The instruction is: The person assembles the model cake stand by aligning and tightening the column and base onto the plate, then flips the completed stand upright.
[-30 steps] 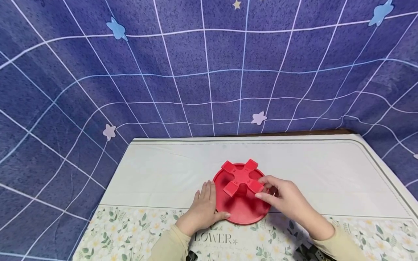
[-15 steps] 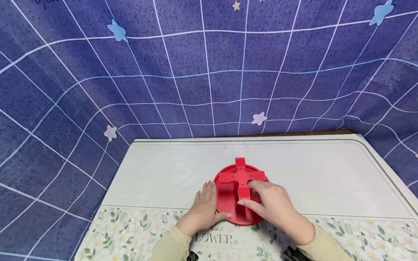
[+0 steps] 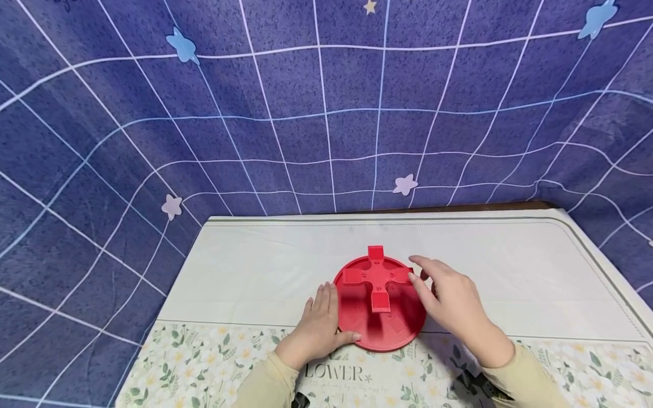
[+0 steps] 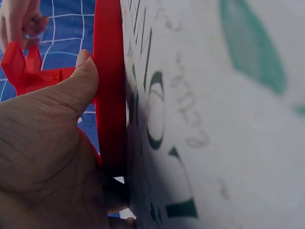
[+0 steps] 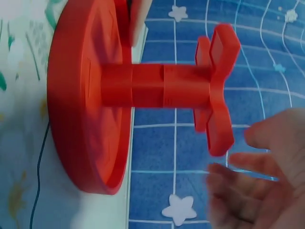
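Note:
A round red base (image 3: 382, 334) with a raised rim lies on the tabletop. From its middle rises a red post (image 5: 147, 86), topped by a red four-armed cross piece (image 3: 378, 276) with small numbers printed on its arms. My left hand (image 3: 315, 326) rests along the base's left rim, fingers straight, its thumb (image 4: 86, 78) on the rim near the front. At the right arm of the cross is my right hand (image 3: 453, 294), thumb and fingers spread apart and loosely bent. The right wrist view shows a gap between that hand and the cross.
A white cloth with a floral print (image 3: 204, 362) and lettering covers the table (image 3: 265, 266). Behind and beside it hangs a blue curtain (image 3: 285, 113) with grid lines and stars. Dark straps (image 3: 474, 385) show near both sleeves.
The cross piece has turned clockwise, its arms going from diagonal to straight. My right hand turned it by one arm, let go and moved back to the right. The left hand stayed put.

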Demonstrator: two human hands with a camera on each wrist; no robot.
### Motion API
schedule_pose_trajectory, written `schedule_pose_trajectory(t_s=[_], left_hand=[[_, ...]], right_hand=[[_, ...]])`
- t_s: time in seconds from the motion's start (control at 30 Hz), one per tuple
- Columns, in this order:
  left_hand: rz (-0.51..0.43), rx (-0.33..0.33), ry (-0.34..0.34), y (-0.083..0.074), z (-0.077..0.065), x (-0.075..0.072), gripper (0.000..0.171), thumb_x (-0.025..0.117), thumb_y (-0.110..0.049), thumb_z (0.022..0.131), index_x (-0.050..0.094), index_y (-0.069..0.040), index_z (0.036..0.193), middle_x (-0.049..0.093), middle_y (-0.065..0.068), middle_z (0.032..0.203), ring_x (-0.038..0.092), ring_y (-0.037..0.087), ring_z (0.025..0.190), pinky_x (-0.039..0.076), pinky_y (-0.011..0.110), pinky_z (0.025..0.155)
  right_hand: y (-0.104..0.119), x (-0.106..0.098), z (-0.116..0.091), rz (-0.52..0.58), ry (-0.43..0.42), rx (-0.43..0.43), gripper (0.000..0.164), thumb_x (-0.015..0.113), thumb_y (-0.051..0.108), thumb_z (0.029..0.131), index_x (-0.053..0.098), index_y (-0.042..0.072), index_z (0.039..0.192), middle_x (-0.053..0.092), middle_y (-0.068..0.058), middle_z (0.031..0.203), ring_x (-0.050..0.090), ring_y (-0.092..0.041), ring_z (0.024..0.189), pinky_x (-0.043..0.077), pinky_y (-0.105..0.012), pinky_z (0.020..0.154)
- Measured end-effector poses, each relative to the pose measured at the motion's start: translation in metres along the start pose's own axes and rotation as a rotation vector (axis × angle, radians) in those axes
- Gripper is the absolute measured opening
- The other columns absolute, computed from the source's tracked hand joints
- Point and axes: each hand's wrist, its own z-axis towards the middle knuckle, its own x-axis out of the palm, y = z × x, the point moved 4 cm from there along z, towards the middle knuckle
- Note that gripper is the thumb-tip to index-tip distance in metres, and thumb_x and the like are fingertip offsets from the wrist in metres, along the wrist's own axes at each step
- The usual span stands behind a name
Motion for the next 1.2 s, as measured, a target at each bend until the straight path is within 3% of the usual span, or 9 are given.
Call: schedule_pose_trajectory(t_s=[0.1, 0.17, 0.37, 0.57, 0.9, 1.07, 1.2], left_hand=[[-0.004, 0.002, 0.000, 0.000, 0.000, 0.000, 0.107, 0.060, -0.062, 0.087, 0.014, 0.012, 0.150, 0.013, 0.028, 0.157, 0.010, 0.042, 0.146, 0.019, 0.057, 0.113], [-0.006, 0.001, 0.000, 0.000, 0.000, 0.000, 0.107, 0.060, -0.062, 0.087, 0.014, 0.011, 0.150, 0.013, 0.028, 0.157, 0.010, 0.042, 0.146, 0.019, 0.057, 0.113], [-0.001, 0.001, 0.001, 0.001, 0.000, 0.000, 0.108, 0.060, -0.063, 0.086, 0.015, 0.011, 0.150, 0.013, 0.028, 0.158, 0.010, 0.042, 0.146, 0.019, 0.057, 0.113], [-0.012, 0.003, -0.004, 0.002, 0.001, 0.001, 0.108, 0.060, -0.063, 0.086, 0.014, 0.011, 0.151, 0.013, 0.027, 0.158, 0.010, 0.042, 0.146, 0.018, 0.058, 0.113], [-0.010, 0.007, -0.013, 0.000, 0.000, 0.001, 0.107, 0.061, -0.061, 0.087, 0.015, 0.012, 0.150, 0.014, 0.028, 0.157, 0.011, 0.043, 0.145, 0.019, 0.058, 0.113], [-0.009, 0.007, -0.010, 0.000, -0.001, 0.000, 0.107, 0.061, -0.061, 0.087, 0.015, 0.012, 0.150, 0.014, 0.028, 0.157, 0.011, 0.043, 0.146, 0.019, 0.058, 0.113], [-0.009, 0.009, -0.014, 0.000, -0.001, 0.000, 0.107, 0.061, -0.061, 0.087, 0.015, 0.012, 0.150, 0.014, 0.029, 0.157, 0.011, 0.043, 0.145, 0.019, 0.058, 0.113]], right_hand=[[-0.006, 0.002, -0.002, 0.046, 0.103, 0.014, 0.038, 0.070, 0.014, 0.088, 0.065, 0.007, 0.125, 0.069, -0.002, 0.098, 0.050, -0.003, 0.062, 0.046, -0.027, 0.055], [-0.008, 0.004, -0.004, 0.091, 0.164, 0.021, 0.038, 0.069, 0.012, 0.089, 0.064, 0.006, 0.126, 0.069, -0.002, 0.102, 0.051, -0.003, 0.064, 0.047, -0.027, 0.059], [-0.005, 0.003, -0.011, 0.207, 0.234, 0.072, 0.031, 0.073, 0.012, 0.088, 0.066, 0.011, 0.118, 0.061, 0.010, 0.084, 0.048, 0.000, 0.059, 0.044, -0.022, 0.055], [0.004, 0.008, -0.016, 0.258, 0.279, 0.123, 0.029, 0.078, 0.022, 0.083, 0.067, 0.013, 0.109, 0.060, 0.016, 0.076, 0.053, -0.002, 0.061, 0.047, -0.022, 0.057], [0.024, 0.019, -0.016, 0.166, 0.215, 0.049, 0.041, 0.084, 0.035, 0.075, 0.068, 0.012, 0.105, 0.055, 0.015, 0.071, 0.052, -0.002, 0.058, 0.044, -0.020, 0.054], [0.027, 0.018, -0.015, 0.140, 0.205, 0.035, 0.041, 0.083, 0.038, 0.076, 0.069, 0.012, 0.104, 0.060, 0.011, 0.073, 0.054, -0.004, 0.058, 0.045, -0.021, 0.054], [0.021, 0.011, -0.010, 0.162, 0.150, 0.023, 0.034, 0.081, 0.035, 0.079, 0.071, 0.015, 0.103, 0.060, 0.016, 0.073, 0.053, 0.002, 0.059, 0.045, -0.020, 0.054]])
